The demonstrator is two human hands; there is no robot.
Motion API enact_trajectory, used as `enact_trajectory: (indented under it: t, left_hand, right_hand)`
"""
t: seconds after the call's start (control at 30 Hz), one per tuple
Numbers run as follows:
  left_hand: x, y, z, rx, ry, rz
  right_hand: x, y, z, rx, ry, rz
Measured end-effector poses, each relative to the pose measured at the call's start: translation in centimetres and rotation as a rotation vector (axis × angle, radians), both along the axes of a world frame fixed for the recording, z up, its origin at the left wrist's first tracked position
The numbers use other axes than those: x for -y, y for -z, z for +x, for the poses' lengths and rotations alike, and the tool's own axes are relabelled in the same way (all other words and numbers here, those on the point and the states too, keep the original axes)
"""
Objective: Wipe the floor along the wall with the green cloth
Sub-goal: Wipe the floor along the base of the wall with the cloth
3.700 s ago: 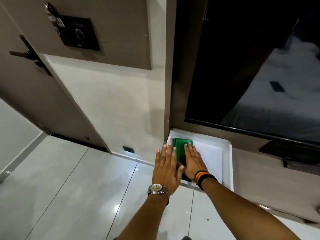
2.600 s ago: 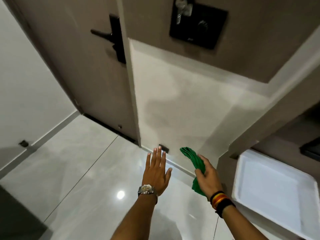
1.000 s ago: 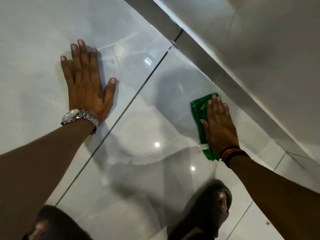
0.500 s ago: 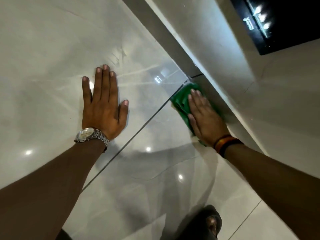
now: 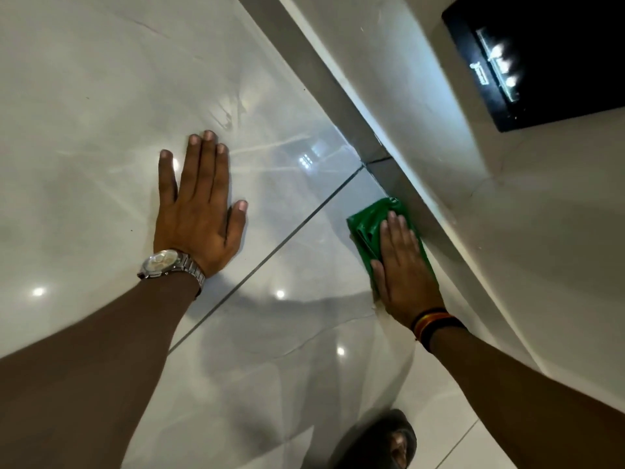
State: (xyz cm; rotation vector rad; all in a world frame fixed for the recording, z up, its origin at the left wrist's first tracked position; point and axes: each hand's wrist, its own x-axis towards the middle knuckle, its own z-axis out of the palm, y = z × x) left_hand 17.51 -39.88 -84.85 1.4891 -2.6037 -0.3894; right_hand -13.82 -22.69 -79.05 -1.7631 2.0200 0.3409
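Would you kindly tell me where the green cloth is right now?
The green cloth lies flat on the floor under the right hand, right of centre, against the grey skirting.

I see a glossy pale tiled floor [image 5: 101, 96] mirroring lamps, a matt grey skirting strip [image 5: 324, 76] below a matt white painted wall [image 5: 507, 214], a folded green cloth [image 5: 367, 221] with slight sheen, and a polished metal wristwatch [image 5: 165, 264].

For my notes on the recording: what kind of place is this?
Probably an indoor room or hallway of a home or hotel: glossy pale tiled floor, grey skirting strip under a white wall, and a black wall panel.
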Motion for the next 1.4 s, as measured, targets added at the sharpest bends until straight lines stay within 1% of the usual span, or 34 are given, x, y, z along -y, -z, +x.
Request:
enact_trajectory:
  t: [0.13,0.23,0.37,0.43,0.5,0.63,0.7,0.8,0.97,1.03,1.1,1.17,1.23,1.33,1.4]
  left_hand:
    - [0.0,0.0,0.0,-0.014,0.003,-0.003]
    - [0.1,-0.2,0.0,-0.014,0.003,0.018]
    - [0.2,-0.1,0.1,0.009,-0.005,0.011]
    - [0.1,-0.2,0.0,0.003,-0.007,0.027]
    - [0.2,-0.3,-0.1,0.008,-0.011,0.020]
    - [0.1,-0.1,0.0,0.000,-0.002,-0.004]
    - [0.1,0.0,0.0,0.008,-0.002,-0.009]
    - [0.2,0.3,0.1,0.003,0.000,-0.011]
    - [0.2,0.3,0.0,0.006,-0.006,-0.008]
    - [0.2,0.4,0.0,0.009,-0.013,-0.012]
    - [0.1,0.3,0.0,-0.001,-0.018,-0.014]
    - [0.1,0.1,-0.1,0.007,-0.022,-0.015]
    - [0.2,0.0,-0.1,0.013,-0.017,0.000]
    - [0.0,-0.1,-0.1,-0.004,-0.023,0.002]
    - [0.0,-0.1,0.0,-0.026,-0.030,-0.017]
  right_hand:
    - [5.9,0.6,1.2,0.068,-0.090,-0.019]
    - [11.1,0.7,4.0,0.090,-0.074,-0.087]
    - [15.0,1.3,6.4,0.140,-0.068,-0.191]
    - [14.6,1.5,6.5,0.153,-0.039,-0.223]
    - [12.5,1.6,6.3,0.152,0.003,-0.213]
    - [5.1,0.1,5.3,0.078,0.037,-0.077]
    - [4.4,-0.3,4.8,0.072,-0.016,-0.023]
    - [10.0,0.4,5.5,0.088,-0.062,-0.082]
    - [22.1,1.6,10.6,0.148,-0.028,-0.203]
    - [25.1,1.5,12.7,0.171,-0.001,-0.231]
    - [26.3,1.4,13.3,0.192,0.017,-0.255]
    - [25.1,1.3,12.3,0.225,-0.014,-0.256]
    - [21.4,1.1,10.6,0.227,-0.024,-0.237]
    - [14.3,0.3,7.8,0.165,0.007,-0.179]
    - [12.2,0.1,6.8,0.140,-0.056,-0.140]
